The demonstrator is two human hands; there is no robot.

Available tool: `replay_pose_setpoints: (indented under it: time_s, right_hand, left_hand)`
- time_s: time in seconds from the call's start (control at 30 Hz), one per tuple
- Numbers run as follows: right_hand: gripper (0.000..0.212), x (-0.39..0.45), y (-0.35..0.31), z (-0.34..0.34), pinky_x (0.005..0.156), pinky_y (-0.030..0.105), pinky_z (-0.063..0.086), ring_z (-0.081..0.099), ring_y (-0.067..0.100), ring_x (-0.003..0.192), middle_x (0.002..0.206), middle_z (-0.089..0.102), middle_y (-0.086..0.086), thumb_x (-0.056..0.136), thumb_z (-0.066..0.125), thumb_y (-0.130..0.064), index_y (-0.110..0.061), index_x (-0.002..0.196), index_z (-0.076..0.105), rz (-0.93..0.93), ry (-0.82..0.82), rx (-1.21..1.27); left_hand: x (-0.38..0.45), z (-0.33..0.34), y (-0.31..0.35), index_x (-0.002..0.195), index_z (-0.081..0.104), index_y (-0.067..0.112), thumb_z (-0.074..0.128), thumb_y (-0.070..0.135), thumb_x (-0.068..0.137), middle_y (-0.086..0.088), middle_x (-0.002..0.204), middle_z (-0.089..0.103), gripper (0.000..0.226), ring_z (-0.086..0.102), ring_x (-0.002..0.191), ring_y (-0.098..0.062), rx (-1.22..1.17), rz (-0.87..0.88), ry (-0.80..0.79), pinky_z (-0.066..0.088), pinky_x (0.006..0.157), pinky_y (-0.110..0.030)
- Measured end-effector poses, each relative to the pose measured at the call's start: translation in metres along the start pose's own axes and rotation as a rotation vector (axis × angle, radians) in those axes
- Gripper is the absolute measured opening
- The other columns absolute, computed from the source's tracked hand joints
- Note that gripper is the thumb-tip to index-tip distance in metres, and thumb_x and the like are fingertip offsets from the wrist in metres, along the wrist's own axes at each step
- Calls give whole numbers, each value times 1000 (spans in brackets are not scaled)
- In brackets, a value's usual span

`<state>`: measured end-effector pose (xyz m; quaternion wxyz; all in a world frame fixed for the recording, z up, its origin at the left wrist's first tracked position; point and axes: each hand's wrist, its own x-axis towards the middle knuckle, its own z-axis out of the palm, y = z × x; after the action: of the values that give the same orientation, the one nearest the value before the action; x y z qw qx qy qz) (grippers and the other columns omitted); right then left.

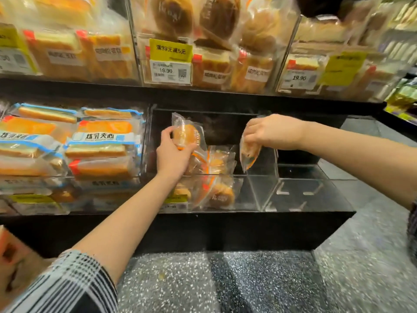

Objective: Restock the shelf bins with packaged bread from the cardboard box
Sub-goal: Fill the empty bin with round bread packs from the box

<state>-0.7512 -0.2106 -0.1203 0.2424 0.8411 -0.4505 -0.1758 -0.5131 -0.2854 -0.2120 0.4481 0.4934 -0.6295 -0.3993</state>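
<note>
Two bread packs in hand, both over the clear middle bin (259,190) on the lower shelf. Left hand (173,152) grips an upright bun pack (188,132), fingers curled around its lower left side, pack standing at the bin's left part. Right hand (268,132) pinches a second pack (248,154) by its top, pack hanging down edge-on above the bin's right part, near the clear divider wall. Below the left hand, more bun packs (216,177) already lie in the bin, piled toward the front left; right part of the bin floor shows bare.

Left neighbour bin (67,143) is full of blue-trimmed sandwich bread packs. Upper shelf holds clear bins of toast and round loaves, with a yellow promo tag (170,50) and price labels reading 19.90. Cardboard box corner (13,256) shows at the lower left edge, beside the striped sleeve (67,288) of the left arm. Speckled floor (225,283) underneath.
</note>
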Motion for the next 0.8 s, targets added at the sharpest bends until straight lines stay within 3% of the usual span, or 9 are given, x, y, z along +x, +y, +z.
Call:
replay_pose_setpoints:
  time_s: [0.1,0.23,0.33,0.47,0.63,0.73,0.8]
  right_hand:
    - [25,7,6,12,82,35,52,47,22,120,120,58,2,90,56,-11,-16,115,60,-107,-177,-153]
    - [31,26,4,29,89,33,51,49,23,122,126,57,3,92,55,-11,-15,122,60,-72,-340,-202]
    - [33,44,-4,43,96,34,49,54,25,120,130,56,6,93,54,-12,-12,126,59,-30,-460,-183]
    - [32,64,-20,56,94,33,49,56,26,116,129,56,8,94,53,-12,-8,126,57,10,-580,-156]
    - [41,64,-27,66,95,38,50,56,26,113,126,56,7,86,62,-18,-12,127,59,189,-749,190]
    - [35,60,-17,64,91,37,53,61,24,106,115,64,3,84,64,-14,-17,119,64,401,-622,522]
    - [27,61,-14,51,93,33,51,63,21,104,110,67,4,86,59,-8,-14,110,70,548,-375,627]
  left_hand:
    - [0,11,1,134,39,24,72,33,81,-5,117,64,63,60,106,-27,218,38,12,45,95,-44]
    - [2,11,4,135,38,22,65,38,87,-2,125,61,58,53,119,-27,303,-64,33,37,97,-41]
    - [-2,13,6,137,33,20,58,41,92,-6,124,61,56,55,116,-30,451,-26,6,38,96,-42]
    - [-7,14,6,138,31,18,52,42,95,-8,122,62,54,58,110,-31,529,10,16,41,93,-43]
    - [-9,13,9,135,33,15,50,44,96,-9,119,62,51,60,105,-31,564,7,23,45,86,-42]
    - [-8,12,11,134,35,16,52,44,95,-8,119,62,51,60,106,-30,531,-12,25,44,86,-40]
    - [-7,12,11,137,34,17,54,45,94,-7,121,62,55,59,109,-28,484,-36,26,44,90,-40]
